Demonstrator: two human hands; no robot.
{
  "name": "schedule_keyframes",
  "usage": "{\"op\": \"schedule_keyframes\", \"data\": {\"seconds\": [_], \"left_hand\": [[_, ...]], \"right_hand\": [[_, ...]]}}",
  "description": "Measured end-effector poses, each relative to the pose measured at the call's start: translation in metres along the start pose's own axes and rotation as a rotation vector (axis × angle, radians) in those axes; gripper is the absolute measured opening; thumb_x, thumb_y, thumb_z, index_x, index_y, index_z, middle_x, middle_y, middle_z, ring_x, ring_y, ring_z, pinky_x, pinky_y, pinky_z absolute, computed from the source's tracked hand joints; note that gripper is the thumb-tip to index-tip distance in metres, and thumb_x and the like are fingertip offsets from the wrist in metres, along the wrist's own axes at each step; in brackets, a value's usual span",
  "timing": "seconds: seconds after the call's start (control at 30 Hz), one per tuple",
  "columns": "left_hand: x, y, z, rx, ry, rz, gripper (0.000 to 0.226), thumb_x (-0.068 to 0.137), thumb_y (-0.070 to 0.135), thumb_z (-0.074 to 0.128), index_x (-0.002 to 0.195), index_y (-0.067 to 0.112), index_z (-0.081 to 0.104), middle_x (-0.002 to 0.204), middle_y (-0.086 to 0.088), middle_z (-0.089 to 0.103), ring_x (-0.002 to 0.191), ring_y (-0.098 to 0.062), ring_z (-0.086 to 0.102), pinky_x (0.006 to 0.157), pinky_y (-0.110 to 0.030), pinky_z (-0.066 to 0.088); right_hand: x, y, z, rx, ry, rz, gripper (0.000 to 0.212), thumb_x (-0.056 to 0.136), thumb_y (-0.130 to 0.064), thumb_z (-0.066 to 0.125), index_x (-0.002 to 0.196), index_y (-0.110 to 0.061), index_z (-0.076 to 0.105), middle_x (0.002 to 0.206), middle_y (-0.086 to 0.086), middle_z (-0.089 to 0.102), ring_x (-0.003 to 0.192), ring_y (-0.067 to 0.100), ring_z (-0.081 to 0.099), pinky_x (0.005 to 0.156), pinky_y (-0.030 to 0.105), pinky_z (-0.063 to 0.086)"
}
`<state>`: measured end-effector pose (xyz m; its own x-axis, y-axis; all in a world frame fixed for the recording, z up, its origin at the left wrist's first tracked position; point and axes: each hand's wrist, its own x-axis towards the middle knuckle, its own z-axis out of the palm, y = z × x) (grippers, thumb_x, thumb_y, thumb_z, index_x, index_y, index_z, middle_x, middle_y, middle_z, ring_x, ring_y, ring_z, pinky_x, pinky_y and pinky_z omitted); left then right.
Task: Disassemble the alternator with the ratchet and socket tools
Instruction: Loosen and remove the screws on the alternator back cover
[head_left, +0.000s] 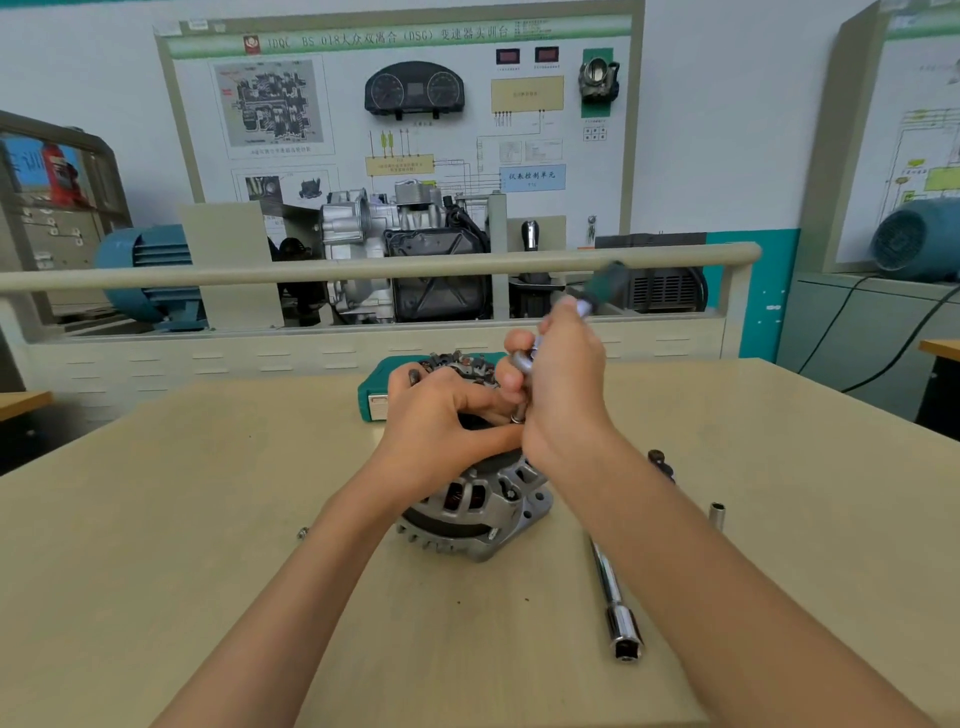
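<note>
A grey metal alternator (480, 512) stands on the beige table (208, 519) in the middle. My left hand (441, 415) grips its upper part from the left, fingers curled over the top. My right hand (563, 384) holds a ratchet (524, 361) near its chrome head, over the alternator's top. The ratchet's green and black handle (610, 283) points up and away to the right and is blurred. A socket (517, 417) shows under the head, between my hands. The top of the alternator is mostly hidden by my hands.
A chrome extension bar (615, 603) lies at the right beside my right forearm. A small socket (717, 514) stands further right, a dark part (661, 462) behind it. A small bolt (302, 531) lies at the left. A green tool case (376, 392) sits behind the alternator.
</note>
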<state>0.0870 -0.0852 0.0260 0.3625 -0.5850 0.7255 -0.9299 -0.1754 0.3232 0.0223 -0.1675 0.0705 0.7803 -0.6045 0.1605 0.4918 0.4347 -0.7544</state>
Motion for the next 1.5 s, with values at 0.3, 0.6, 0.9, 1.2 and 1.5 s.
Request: {"op": "schedule_keyframes", "data": {"seconds": [0.3, 0.6, 0.9, 1.2, 1.5], "left_hand": [[-0.001, -0.001, -0.003, -0.004, -0.010, -0.004, 0.027, 0.069, 0.036, 0.077, 0.055, 0.046, 0.057, 0.060, 0.033, 0.060, 0.086, 0.008, 0.051, 0.089, -0.008, 0.010], [-0.001, 0.002, -0.003, 0.023, -0.007, 0.019, 0.021, 0.071, 0.040, 0.074, 0.062, 0.049, 0.058, 0.063, 0.035, 0.060, 0.082, 0.012, 0.047, 0.090, -0.012, 0.011], [-0.002, -0.002, -0.005, -0.010, -0.037, 0.005, 0.023, 0.072, 0.041, 0.071, 0.061, 0.056, 0.060, 0.068, 0.036, 0.062, 0.086, 0.003, 0.047, 0.090, -0.008, 0.010], [-0.001, -0.002, -0.002, -0.016, -0.015, 0.016, 0.006, 0.069, 0.044, 0.060, 0.066, 0.049, 0.061, 0.063, 0.035, 0.060, 0.081, 0.011, 0.044, 0.091, -0.016, 0.014], [-0.002, -0.006, -0.002, -0.021, -0.009, 0.004, 0.012, 0.073, 0.040, 0.074, 0.070, 0.046, 0.065, 0.065, 0.031, 0.063, 0.082, 0.000, 0.046, 0.089, -0.018, 0.015]], "right_hand": [[0.002, -0.009, -0.002, -0.225, -0.354, 0.224, 0.034, 0.100, -0.034, 0.038, 0.072, -0.016, 0.042, 0.039, -0.008, 0.040, 0.024, 0.006, 0.028, 0.030, 0.013, 0.016], [0.000, 0.000, -0.006, -0.055, -0.153, 0.039, 0.029, 0.102, -0.031, 0.032, 0.076, -0.017, 0.034, 0.040, -0.009, 0.041, 0.028, 0.007, 0.029, 0.030, 0.014, 0.022], [0.002, -0.006, -0.004, -0.094, -0.312, 0.174, 0.034, 0.101, -0.033, 0.034, 0.073, -0.016, 0.039, 0.041, -0.008, 0.040, 0.024, 0.006, 0.029, 0.030, 0.014, 0.015], [0.001, 0.003, 0.004, 0.002, -0.036, -0.022, 0.030, 0.103, -0.029, 0.027, 0.076, -0.016, 0.033, 0.037, -0.008, 0.042, 0.026, 0.008, 0.029, 0.031, 0.011, 0.022], [0.005, -0.008, -0.008, -0.034, -0.355, 0.196, 0.034, 0.102, -0.030, 0.032, 0.072, -0.016, 0.039, 0.038, -0.009, 0.038, 0.023, 0.005, 0.028, 0.029, 0.012, 0.014]]}}
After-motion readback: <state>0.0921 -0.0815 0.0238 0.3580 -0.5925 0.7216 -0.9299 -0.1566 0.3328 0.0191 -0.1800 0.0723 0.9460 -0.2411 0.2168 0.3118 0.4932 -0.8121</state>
